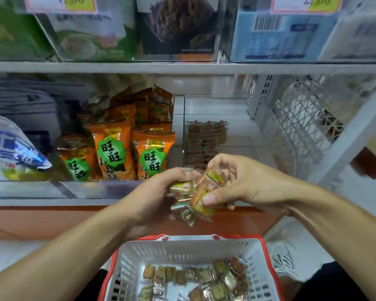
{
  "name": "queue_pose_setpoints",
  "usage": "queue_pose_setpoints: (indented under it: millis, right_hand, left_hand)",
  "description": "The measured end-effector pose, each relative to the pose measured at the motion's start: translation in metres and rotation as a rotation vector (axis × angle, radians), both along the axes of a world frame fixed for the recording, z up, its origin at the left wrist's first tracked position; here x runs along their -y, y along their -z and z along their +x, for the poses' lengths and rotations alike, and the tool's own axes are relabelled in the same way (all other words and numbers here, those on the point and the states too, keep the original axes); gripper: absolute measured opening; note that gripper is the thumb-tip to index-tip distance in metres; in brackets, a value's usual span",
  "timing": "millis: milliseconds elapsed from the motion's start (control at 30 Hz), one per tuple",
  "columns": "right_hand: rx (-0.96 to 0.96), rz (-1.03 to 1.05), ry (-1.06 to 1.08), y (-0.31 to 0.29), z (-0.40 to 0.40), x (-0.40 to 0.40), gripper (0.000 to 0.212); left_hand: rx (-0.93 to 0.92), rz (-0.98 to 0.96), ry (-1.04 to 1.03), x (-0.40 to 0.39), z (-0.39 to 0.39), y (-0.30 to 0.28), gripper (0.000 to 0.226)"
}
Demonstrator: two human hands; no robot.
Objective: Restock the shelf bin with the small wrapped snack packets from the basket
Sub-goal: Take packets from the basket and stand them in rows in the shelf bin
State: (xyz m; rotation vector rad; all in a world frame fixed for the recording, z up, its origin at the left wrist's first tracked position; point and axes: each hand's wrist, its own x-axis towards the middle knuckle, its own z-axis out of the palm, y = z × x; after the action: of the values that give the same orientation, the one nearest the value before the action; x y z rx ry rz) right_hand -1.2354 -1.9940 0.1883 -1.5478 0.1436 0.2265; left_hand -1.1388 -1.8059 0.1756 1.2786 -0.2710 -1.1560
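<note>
Hands meet in the middle of the view, just in front of the lower shelf's front edge, sharing a small bunch of wrapped snack packets [201, 193]. The left hand [159, 196] has its fingers curled over the top of several packets, gripping them from the left. The right hand [237, 181] pinches one orange-and-green packet between thumb and curled fingers; the thumb lies flat on its lower end. That packet's long axis runs on a slant, its upper end pointing up and to the right toward the shelf, its lower end down and to the left. Other packets in the bunch hang loosely below, their crimped ends pointing down toward the basket.

Directly below the hands sits a white plastic basket [256, 257] with a red rim and slotted walls. More small packets [195, 276] lie flat across its floor in a rough row and a loose heap at the right.

Behind the hands, on the lower shelf, a clear shelf bin [237, 127] holds a short stack of brown packets [202, 142] against its left side. To its left stand larger orange snack bags [111, 148] with green labels, upright and facing forward. Further left is a blue-and-white bag [11, 148]. To the right stands a white lattice crate [300, 118]. Above, the upper shelf carries clear bins with blurred price tags.
</note>
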Motion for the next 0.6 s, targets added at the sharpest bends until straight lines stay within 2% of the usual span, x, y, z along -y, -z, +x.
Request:
queue_pose_setpoints:
  millis: [200, 367, 467, 533, 600]
  right_hand:
    - [0.012, 0.026, 0.082, 0.003, 0.000, 0.010, 0.036]
    - [-0.019, 0.061, 0.123, 0.002, 0.006, 0.016, 0.038]
    - [0.053, 0.044, 0.351, 0.002, 0.023, 0.036, 0.038]
    - [0.075, -0.217, 0.547, 0.009, 0.042, 0.058, 0.040]
    - [0.020, -0.640, 0.626, 0.025, 0.061, 0.078, 0.041]
  left_hand:
    - [0.126, 0.078, -0.077, 0.005, 0.006, 0.013, 0.031]
    - [0.127, 0.125, -0.122, 0.009, 0.004, 0.017, 0.024]
    - [0.141, 0.144, -0.151, 0.019, 0.003, 0.019, 0.023]
    - [0.155, 0.159, -0.148, 0.031, 0.005, 0.019, 0.025]
    - [0.152, 0.134, -0.130, 0.039, 0.002, 0.019, 0.034]
